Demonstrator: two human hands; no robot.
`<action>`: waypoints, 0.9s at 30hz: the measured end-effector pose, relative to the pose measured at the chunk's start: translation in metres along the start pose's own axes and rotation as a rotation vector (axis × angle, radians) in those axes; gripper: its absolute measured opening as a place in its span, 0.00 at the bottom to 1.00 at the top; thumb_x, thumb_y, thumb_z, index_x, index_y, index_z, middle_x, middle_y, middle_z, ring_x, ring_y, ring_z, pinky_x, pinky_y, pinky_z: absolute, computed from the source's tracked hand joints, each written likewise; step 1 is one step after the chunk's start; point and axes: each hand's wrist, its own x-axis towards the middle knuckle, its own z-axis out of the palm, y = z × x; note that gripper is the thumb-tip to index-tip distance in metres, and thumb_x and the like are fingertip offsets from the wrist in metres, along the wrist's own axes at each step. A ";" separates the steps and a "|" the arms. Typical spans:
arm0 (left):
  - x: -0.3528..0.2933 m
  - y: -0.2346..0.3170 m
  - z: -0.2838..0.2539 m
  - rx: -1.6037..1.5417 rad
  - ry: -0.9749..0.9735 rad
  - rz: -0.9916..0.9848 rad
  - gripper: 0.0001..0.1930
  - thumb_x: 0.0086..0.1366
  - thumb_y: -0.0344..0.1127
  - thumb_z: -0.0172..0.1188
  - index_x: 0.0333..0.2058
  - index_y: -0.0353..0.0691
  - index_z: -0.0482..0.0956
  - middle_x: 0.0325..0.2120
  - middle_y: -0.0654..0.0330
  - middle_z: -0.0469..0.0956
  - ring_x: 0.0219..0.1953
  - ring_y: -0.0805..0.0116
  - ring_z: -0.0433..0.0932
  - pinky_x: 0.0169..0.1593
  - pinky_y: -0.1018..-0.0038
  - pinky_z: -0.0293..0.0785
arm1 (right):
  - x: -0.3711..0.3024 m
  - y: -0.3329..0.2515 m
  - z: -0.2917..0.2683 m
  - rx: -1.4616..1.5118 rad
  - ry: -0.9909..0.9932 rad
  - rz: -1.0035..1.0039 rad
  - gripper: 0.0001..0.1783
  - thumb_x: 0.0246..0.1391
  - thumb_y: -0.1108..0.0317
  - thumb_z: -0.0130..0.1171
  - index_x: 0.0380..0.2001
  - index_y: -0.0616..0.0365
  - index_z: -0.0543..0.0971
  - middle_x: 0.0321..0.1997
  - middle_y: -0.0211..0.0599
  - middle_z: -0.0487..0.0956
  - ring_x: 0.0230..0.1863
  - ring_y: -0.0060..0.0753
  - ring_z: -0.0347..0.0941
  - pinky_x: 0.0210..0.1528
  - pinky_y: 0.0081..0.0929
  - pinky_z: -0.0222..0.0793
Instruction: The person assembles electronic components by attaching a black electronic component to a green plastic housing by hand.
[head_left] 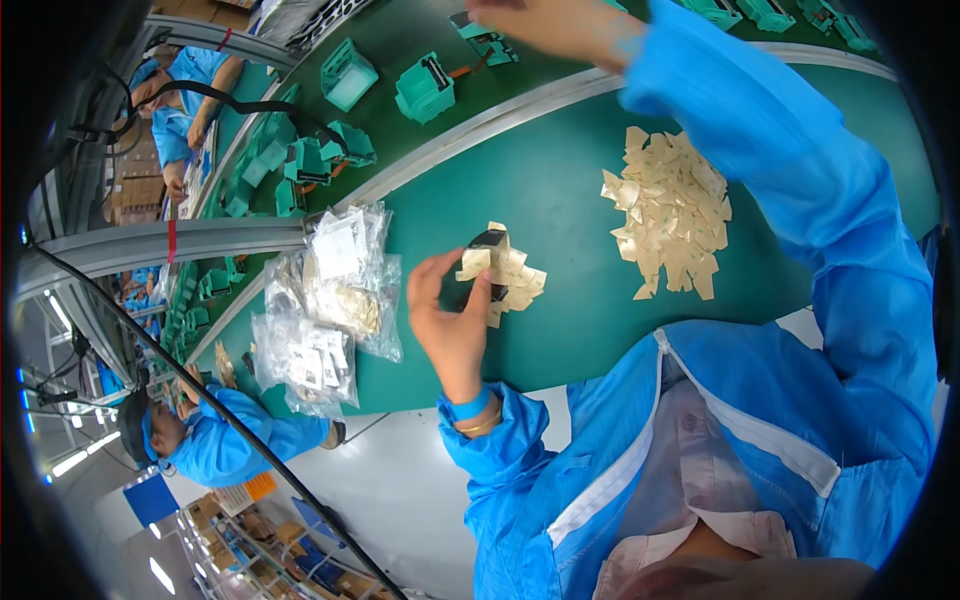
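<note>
My left hand [450,315] is over the green table, thumb and fingers closed on a small black part [488,238] with a cream piece lying against it. Just beyond and below those fingers sits a small pile of cream cut pieces [520,280]. My right arm stretches far across to the belt, where my right hand [565,28] is beside a green holder with a black part [484,40]. The picture's upper edge cuts off that hand's fingertips, and they look smeared. A larger heap of cream pieces [672,210] lies on the table below my right forearm.
Clear plastic bags [335,290] with white and cream pieces lie at the table's left. Green holders [425,90] stand along the dark belt behind a metal rail [500,125]. A metal frame post [190,243] and black cables are at left. Co-workers in blue [235,435] sit further off.
</note>
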 end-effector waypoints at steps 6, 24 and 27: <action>-0.003 0.061 0.003 -0.051 0.021 0.035 0.19 0.55 0.27 0.71 0.47 0.36 0.81 0.43 0.58 0.80 0.47 0.67 0.76 0.50 0.70 0.71 | -0.103 -0.050 -0.040 0.248 -0.540 -0.078 0.10 0.63 0.64 0.57 0.42 0.59 0.77 0.40 0.30 0.78 0.44 0.23 0.74 0.49 0.27 0.70; 0.035 0.215 0.199 -1.021 -0.423 -0.190 0.12 0.63 0.20 0.62 0.47 0.30 0.79 0.33 0.58 0.83 0.35 0.73 0.81 0.41 0.81 0.76 | -0.181 0.043 -0.204 0.194 -0.038 -0.100 0.07 0.58 0.73 0.61 0.40 0.59 0.76 0.34 0.33 0.77 0.35 0.28 0.74 0.38 0.28 0.70; 0.038 0.216 0.215 -0.962 -0.459 -0.169 0.11 0.66 0.24 0.60 0.47 0.31 0.76 0.39 0.52 0.83 0.41 0.67 0.81 0.47 0.70 0.77 | -0.187 0.065 -0.204 0.420 -0.061 0.157 0.08 0.58 0.74 0.61 0.41 0.60 0.76 0.33 0.33 0.77 0.34 0.28 0.74 0.38 0.28 0.69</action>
